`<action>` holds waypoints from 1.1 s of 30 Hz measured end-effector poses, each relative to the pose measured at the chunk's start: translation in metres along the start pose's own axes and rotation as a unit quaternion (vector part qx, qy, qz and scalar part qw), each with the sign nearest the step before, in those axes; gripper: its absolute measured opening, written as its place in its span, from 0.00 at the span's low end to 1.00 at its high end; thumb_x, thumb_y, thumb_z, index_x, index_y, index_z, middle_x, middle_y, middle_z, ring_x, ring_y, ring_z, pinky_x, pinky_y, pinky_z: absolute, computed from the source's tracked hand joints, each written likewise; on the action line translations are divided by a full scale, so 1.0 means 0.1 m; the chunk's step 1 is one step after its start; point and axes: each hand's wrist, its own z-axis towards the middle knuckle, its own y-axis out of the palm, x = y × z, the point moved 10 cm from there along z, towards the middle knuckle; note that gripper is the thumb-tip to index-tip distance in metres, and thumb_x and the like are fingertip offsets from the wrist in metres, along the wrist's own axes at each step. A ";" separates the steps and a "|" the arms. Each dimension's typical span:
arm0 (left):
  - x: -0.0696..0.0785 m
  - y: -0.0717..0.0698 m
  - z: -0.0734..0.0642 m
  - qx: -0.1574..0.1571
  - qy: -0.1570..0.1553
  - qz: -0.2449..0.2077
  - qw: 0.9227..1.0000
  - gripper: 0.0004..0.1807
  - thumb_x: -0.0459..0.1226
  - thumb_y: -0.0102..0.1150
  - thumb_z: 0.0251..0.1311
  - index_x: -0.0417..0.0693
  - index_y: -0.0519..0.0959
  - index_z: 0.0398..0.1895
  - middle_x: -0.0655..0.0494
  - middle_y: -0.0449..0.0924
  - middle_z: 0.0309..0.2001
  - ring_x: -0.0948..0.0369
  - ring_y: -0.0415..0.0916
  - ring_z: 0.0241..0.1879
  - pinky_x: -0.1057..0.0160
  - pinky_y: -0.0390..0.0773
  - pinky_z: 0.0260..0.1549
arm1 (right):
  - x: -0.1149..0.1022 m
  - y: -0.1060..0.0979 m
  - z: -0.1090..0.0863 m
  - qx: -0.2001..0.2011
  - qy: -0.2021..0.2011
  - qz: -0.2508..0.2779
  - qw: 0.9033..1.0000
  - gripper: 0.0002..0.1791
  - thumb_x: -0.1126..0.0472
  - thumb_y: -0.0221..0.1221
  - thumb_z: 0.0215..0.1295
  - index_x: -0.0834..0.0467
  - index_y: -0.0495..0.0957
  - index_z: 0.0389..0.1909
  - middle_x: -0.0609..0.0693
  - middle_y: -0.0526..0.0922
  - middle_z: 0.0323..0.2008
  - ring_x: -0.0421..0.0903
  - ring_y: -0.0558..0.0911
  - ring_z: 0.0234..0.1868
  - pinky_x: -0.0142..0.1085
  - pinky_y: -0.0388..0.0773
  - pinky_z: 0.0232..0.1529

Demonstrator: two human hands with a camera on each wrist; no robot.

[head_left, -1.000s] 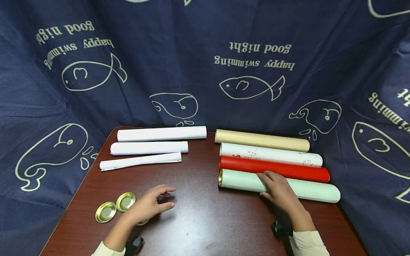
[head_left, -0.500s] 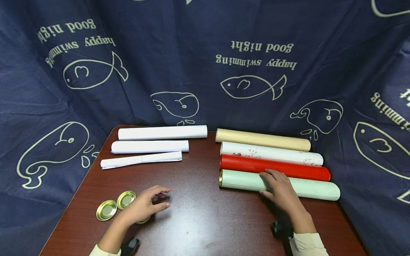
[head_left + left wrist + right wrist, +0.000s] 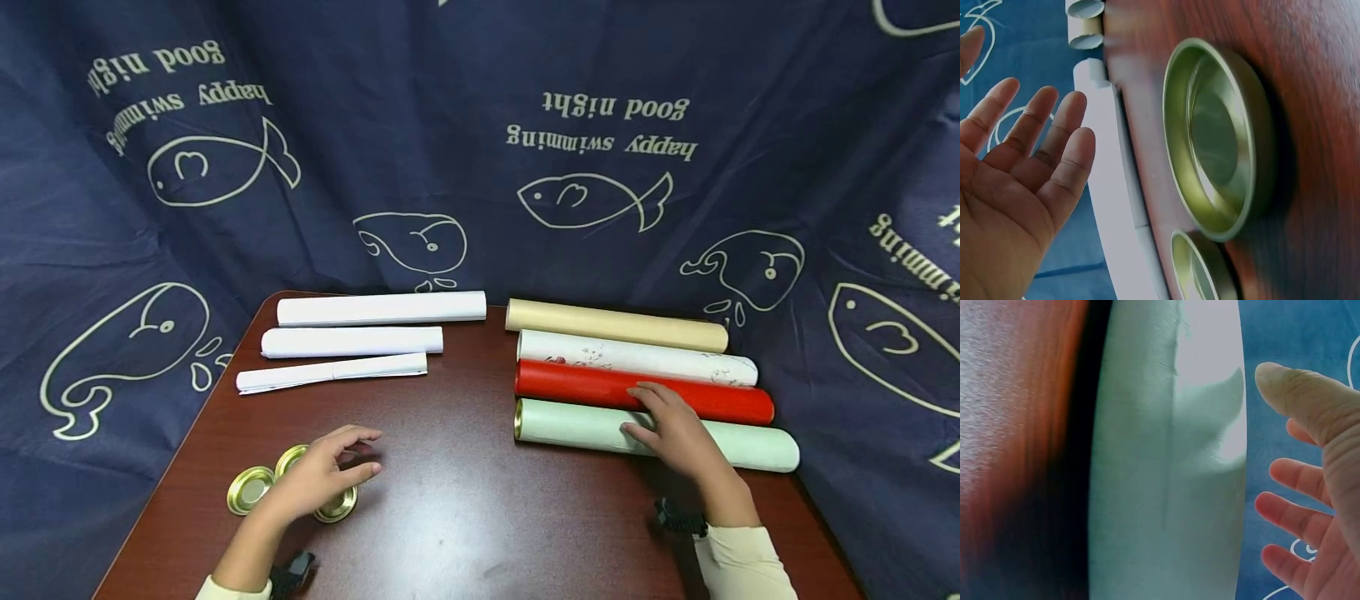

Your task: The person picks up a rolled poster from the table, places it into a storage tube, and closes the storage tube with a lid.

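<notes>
Brown table: our left grip and right grip spread, empty.
Brushing the pale-green tube could roll it.

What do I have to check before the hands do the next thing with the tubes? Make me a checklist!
1. Left hand free: ok. Its fingers are spread and hold nothing.
2. Right hand gripping the green tube: not ok. Its fingers are open and not wrapped round the tube.
3. Gold caps within reach: ok, I think. They lie on the table close to the left hand.
4. White rolls on the table: ok. Three lie at the far left.
5. Green tube's inside ready for a roll: cannot tell. The inside doesn't show.
</notes>
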 end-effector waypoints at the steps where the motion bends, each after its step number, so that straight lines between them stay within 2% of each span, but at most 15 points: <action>1: -0.01 -0.02 -0.01 0.002 -0.001 -0.002 1.000 0.24 0.42 0.67 0.63 0.40 0.76 0.59 0.43 0.78 0.54 0.43 0.79 0.51 0.48 0.80 0.49 | 0.01 0.00 0.02 -0.004 0.000 0.004 1.000 0.30 0.59 0.72 0.56 0.67 0.75 0.58 0.67 0.75 0.57 0.67 0.72 0.58 0.63 0.68 0.57; 8: -0.05 -0.12 -0.05 0.024 -0.015 0.004 1.000 0.23 0.41 0.67 0.63 0.41 0.77 0.58 0.43 0.78 0.54 0.46 0.79 0.52 0.47 0.79 0.49 | 0.06 0.02 0.15 -0.035 0.007 0.017 0.999 0.31 0.56 0.70 0.60 0.66 0.74 0.61 0.67 0.73 0.60 0.67 0.71 0.60 0.62 0.66 0.60; 17: -0.08 -0.11 -0.10 0.020 -0.033 -0.004 0.999 0.25 0.41 0.66 0.64 0.38 0.76 0.59 0.42 0.77 0.55 0.46 0.78 0.54 0.51 0.79 0.51 | 0.04 0.05 0.37 -0.035 -0.017 0.021 0.999 0.28 0.57 0.70 0.60 0.64 0.75 0.58 0.63 0.77 0.56 0.64 0.74 0.58 0.60 0.67 0.59; 28: -0.12 -0.12 -0.18 0.026 -0.034 -0.015 0.999 0.25 0.43 0.66 0.64 0.37 0.76 0.59 0.41 0.77 0.56 0.46 0.78 0.54 0.51 0.79 0.51 | 0.11 0.26 0.55 -0.106 -0.008 0.019 0.994 0.31 0.55 0.69 0.61 0.64 0.73 0.62 0.63 0.75 0.59 0.64 0.72 0.61 0.60 0.65 0.62; 33: -0.13 -0.17 -0.16 0.028 -0.028 0.014 0.999 0.24 0.42 0.67 0.63 0.38 0.77 0.58 0.43 0.78 0.54 0.46 0.79 0.52 0.50 0.80 0.49 | 0.10 0.32 0.62 -0.128 -0.011 0.015 0.992 0.32 0.56 0.69 0.61 0.65 0.72 0.63 0.64 0.75 0.59 0.64 0.72 0.61 0.59 0.65 0.63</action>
